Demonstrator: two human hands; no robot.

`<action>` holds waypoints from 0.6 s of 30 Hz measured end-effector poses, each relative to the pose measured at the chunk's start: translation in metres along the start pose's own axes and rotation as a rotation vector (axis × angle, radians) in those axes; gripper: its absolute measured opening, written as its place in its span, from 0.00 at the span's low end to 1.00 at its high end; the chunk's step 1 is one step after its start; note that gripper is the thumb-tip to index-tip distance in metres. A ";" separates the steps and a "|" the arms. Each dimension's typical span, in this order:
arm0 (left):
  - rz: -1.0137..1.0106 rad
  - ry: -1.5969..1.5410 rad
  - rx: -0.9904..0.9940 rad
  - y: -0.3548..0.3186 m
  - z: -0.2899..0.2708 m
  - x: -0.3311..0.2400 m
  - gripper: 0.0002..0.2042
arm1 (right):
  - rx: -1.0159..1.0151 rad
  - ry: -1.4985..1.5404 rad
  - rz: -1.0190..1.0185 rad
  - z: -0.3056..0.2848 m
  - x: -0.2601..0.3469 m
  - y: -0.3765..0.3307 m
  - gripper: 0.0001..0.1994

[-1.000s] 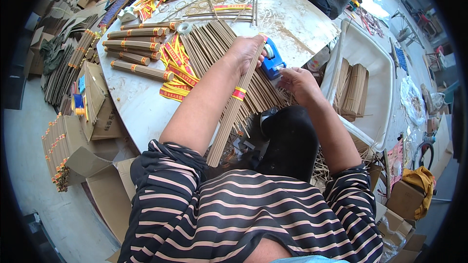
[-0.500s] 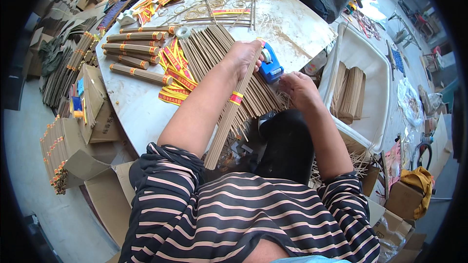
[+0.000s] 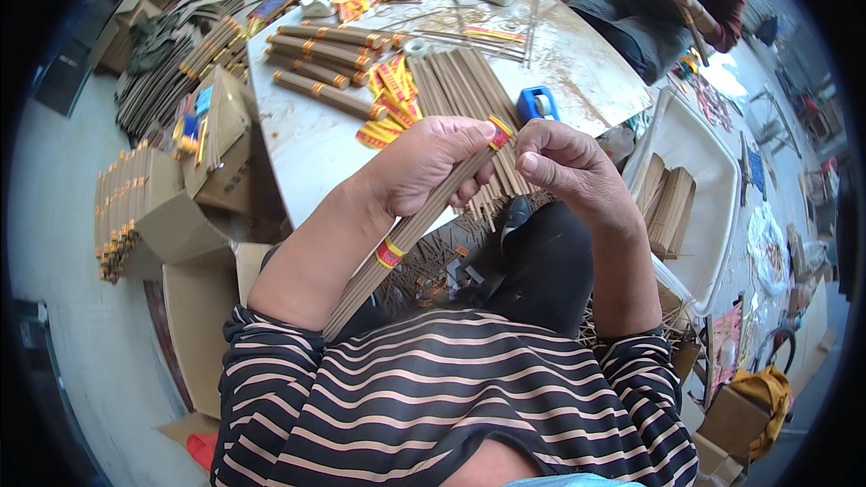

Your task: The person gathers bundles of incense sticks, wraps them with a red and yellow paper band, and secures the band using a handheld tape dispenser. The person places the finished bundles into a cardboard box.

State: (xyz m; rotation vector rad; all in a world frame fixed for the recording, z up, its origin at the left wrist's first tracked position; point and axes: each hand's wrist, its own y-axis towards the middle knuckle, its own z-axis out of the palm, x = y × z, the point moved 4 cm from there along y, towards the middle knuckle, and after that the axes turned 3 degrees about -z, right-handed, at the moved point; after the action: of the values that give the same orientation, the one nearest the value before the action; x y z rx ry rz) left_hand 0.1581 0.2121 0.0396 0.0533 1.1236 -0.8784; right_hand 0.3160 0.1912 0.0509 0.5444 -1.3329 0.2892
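My left hand (image 3: 433,162) is closed around a bundle of thin brown sticks (image 3: 363,281), which slants down toward my lap. A red and yellow paper band (image 3: 389,253) circles its lower part, and another band (image 3: 499,132) sits at its upper end. Beside that upper end my right hand (image 3: 573,171) is pinched, thumb against forefinger; anything between them is too small to make out. Behind the hands, a blue tape dispenser (image 3: 538,105) stands on the table next to a spread of loose sticks (image 3: 456,77). Red and yellow paper strips (image 3: 393,95) lie left of those.
Banded stick bundles (image 3: 320,90) are stacked on the white table (image 3: 302,158). At right stands a white tub (image 3: 713,216) holding more sticks (image 3: 669,207). Open cartons (image 3: 194,307) are on the left. Another person (image 3: 622,22) sits beyond the table's far right.
Both hands have drawn closer to my body, and the bundle came with the left. My right hand moved from beside the tape dispenser to the bundle's upper end and pinched. The view shifted.
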 end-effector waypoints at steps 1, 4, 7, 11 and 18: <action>-0.001 -0.024 0.000 -0.012 0.002 0.003 0.10 | 0.023 -0.011 -0.005 0.009 0.000 0.001 0.08; 0.053 -0.049 -0.034 -0.040 -0.002 0.015 0.10 | 0.057 -0.022 0.005 0.034 0.001 0.002 0.08; 0.105 -0.054 -0.041 -0.059 -0.003 0.021 0.11 | 0.070 -0.056 0.052 0.048 0.006 -0.001 0.08; 0.167 -0.017 -0.052 -0.079 -0.002 0.026 0.11 | 0.087 -0.133 0.065 0.068 0.010 0.000 0.08; 0.216 -0.002 -0.104 -0.097 -0.006 0.032 0.11 | 0.071 -0.233 0.071 0.084 0.006 0.003 0.08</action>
State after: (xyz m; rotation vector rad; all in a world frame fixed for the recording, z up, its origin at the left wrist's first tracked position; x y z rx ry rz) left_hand 0.0969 0.1304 0.0482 0.0866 1.1368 -0.6272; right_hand 0.2460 0.1485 0.0688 0.6046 -1.5741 0.3400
